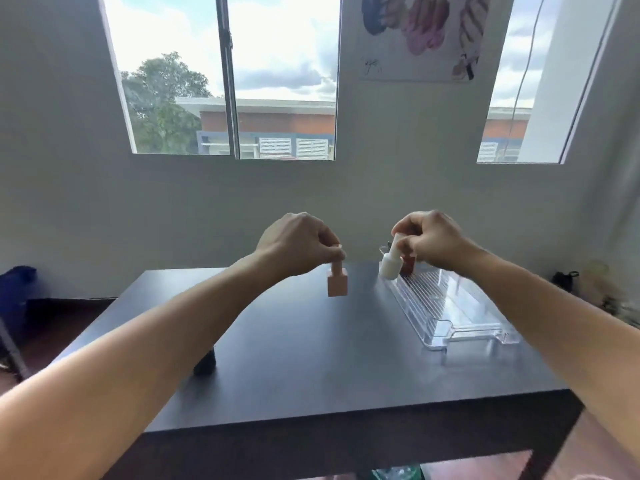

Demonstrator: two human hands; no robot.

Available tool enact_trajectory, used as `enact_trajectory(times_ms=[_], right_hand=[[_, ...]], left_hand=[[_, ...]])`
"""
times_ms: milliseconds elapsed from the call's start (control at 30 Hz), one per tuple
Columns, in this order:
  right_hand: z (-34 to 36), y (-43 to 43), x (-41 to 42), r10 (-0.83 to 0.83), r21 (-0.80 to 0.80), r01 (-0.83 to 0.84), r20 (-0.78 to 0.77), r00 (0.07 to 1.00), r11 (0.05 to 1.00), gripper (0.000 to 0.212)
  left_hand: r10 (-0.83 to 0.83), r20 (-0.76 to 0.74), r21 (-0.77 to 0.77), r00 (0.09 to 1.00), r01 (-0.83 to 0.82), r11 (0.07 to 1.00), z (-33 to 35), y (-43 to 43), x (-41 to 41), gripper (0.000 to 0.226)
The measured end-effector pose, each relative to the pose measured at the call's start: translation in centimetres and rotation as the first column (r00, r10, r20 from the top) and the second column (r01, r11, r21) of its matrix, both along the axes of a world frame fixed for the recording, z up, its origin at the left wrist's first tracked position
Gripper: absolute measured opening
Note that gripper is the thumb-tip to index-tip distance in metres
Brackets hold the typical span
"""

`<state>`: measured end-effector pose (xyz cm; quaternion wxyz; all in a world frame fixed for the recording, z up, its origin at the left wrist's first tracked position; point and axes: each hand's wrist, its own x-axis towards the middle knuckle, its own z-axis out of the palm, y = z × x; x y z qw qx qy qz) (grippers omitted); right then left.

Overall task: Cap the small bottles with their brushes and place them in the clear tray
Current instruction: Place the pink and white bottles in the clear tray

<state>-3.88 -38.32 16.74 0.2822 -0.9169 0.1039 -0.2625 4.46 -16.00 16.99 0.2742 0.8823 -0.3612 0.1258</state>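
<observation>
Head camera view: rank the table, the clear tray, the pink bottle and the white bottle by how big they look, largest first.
1. table
2. clear tray
3. pink bottle and white bottle: they look about the same size, and fingers cover their tops, so I won't rank them.

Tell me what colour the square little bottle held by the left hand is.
The square bottle is pale pink, as the head view shows.

Left hand [298, 245] pinches the pink bottle [337, 283], right hand [431, 242] the white bottle [391, 263] at the clear tray [450, 308]
</observation>
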Motion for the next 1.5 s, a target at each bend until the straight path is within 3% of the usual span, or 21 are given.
enact_trajectory(times_ms=[400,533,700,967,1333,1500], right_hand=[[-0.3,-13.4,4.3,-0.216,-0.043,0.213,-0.089,0.972,0.976,0.023],[-2.1,-16.8,6.2,-0.251,-0.083,0.242,-0.132,0.959,0.967,0.021],[-4.3,-20.0,8.9,-0.264,-0.128,0.246,-0.153,0.952,0.961,0.019],[-6.2,-22.5,11.4,-0.275,-0.18,0.241,-0.203,0.94,0.954,0.015],[-7.5,-23.0,11.6,-0.25,-0.137,0.226,-0.2,0.947,0.965,0.013],[-7.3,-22.7,11.1,-0.248,-0.127,0.225,-0.209,0.946,0.966,0.028]], left_hand=[[-0.184,0.008,-0.085,0.983,0.184,0.979,1.2,-18.3,4.3,0.008],[-0.153,0.039,-0.005,0.987,0.153,0.988,-0.3,-23.8,6.4,0.014],[-0.127,0.226,0.143,0.966,0.096,0.985,-2.5,-28.4,8.9,0.021],[-0.113,0.19,0.246,0.975,0.064,0.967,-5.0,-31.5,11.5,0.026],[-0.079,0.145,0.233,0.986,0.044,0.972,-6.0,-32.3,11.8,0.023],[-0.062,0.128,0.242,0.99,0.029,0.97,-5.9,-32.1,11.9,0.034]])
